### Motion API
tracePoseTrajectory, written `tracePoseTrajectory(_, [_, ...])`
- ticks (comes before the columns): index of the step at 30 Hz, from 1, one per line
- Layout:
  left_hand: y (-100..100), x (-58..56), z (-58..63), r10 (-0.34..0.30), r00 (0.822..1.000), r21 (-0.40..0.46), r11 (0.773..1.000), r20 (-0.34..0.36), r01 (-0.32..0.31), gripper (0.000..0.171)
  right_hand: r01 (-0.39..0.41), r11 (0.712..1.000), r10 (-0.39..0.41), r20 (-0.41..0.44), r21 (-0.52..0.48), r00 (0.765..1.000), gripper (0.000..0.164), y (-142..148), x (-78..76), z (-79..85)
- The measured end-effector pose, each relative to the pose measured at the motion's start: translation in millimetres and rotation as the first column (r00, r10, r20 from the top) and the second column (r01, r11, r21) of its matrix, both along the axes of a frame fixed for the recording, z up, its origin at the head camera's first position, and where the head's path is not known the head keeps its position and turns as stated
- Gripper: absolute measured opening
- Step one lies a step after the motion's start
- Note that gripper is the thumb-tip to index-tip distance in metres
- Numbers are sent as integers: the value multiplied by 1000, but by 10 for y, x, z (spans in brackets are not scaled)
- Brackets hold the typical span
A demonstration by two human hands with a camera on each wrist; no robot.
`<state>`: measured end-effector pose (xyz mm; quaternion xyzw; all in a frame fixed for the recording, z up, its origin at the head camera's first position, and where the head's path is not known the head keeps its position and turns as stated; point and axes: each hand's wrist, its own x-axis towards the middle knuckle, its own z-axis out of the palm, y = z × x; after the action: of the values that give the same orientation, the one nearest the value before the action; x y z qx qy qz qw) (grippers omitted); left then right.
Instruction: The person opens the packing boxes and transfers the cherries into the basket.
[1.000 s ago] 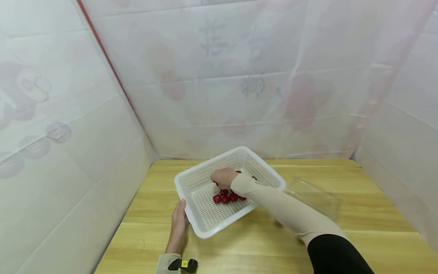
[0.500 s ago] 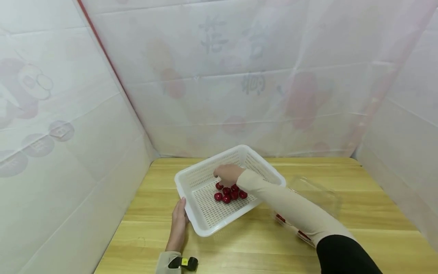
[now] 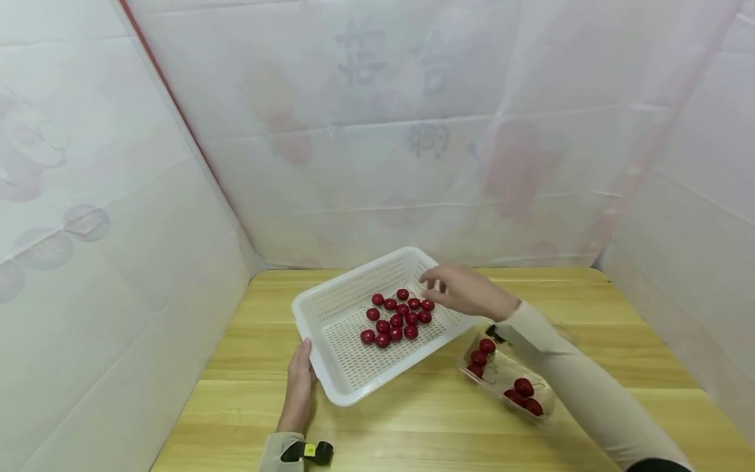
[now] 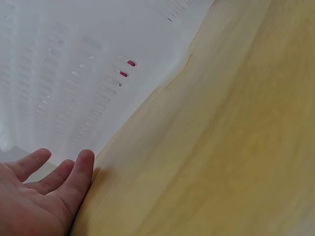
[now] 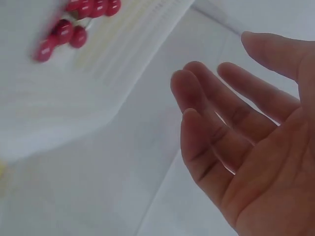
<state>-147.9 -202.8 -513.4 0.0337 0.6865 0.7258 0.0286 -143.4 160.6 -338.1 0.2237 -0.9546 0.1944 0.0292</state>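
Note:
A white perforated basket (image 3: 407, 362) sits on the table with a cluster of red cherries (image 3: 396, 321) on its floor. Along its left side my left hand (image 3: 297, 387) rests, thumb at the rim. The left wrist view shows fingers (image 4: 78, 182) loosely extended beside the basket's outer wall. Over the basket's right end is my right hand (image 3: 468, 292), holding nothing, its fingers relaxed and bent a little. Several more cherries (image 3: 523, 387) lie in a clear plastic box (image 3: 501, 370) to the right, partly hidden by the right sleeve.
The wooden tabletop (image 3: 407, 439) ends at the back against a white printed sheet (image 3: 377, 183). Similar sheets hang at the left (image 3: 118, 262) and right (image 3: 678, 262). A small black device (image 3: 315, 452) is strapped on the left wrist.
My right hand has lifted from among the cherries and moved right to the basket's right end. More cherries now show in the basket, and the clear box has come into view. The left hand stays put.

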Motion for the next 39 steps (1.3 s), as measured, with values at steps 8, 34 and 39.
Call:
tracePoseTrajectory(8, [-26,41,6,-6,1000,-11,1000,14,6,66,172,985,-171,37,-9,985,28,608,702,-286])
tracePoseTrajectory(34, [-98,71,17,9,1000,-16,1000,3,-9,67,145,988,-154,251,54,956,41,825,1405,-970])
tracePoseTrajectory(39, [-95,89,8,11,1000,-20,1000,-5,-11,67,168,982,-182,188,90,965,36,820,1412,-1007])
